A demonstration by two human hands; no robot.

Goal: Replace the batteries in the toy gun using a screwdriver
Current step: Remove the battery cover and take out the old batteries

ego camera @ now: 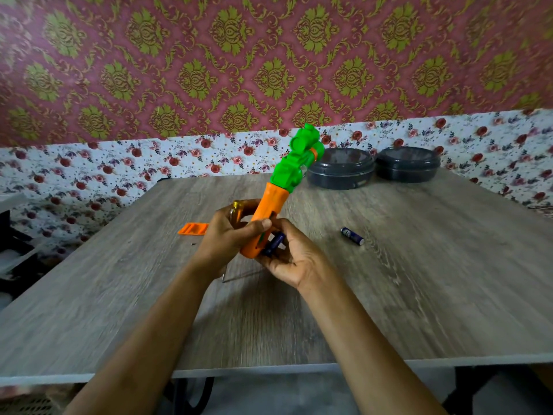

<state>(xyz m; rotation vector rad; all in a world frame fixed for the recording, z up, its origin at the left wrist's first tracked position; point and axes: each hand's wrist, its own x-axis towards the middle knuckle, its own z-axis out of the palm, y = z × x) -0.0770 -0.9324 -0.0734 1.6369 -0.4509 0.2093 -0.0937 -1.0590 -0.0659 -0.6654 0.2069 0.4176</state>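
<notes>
1. Right hand: fingers curl round one dark battery, holding it at the open side of the gun's orange grip
2. Left hand: fingers and thumb clamp on that grip; the one gun is held above the table, green end tilted up and away
3. One loose battery lies on the table, right of the hands and apart
4. One orange cover lies flat just left of the left hand
5. Two dark round tubs stand side by side at the far edge
</notes>
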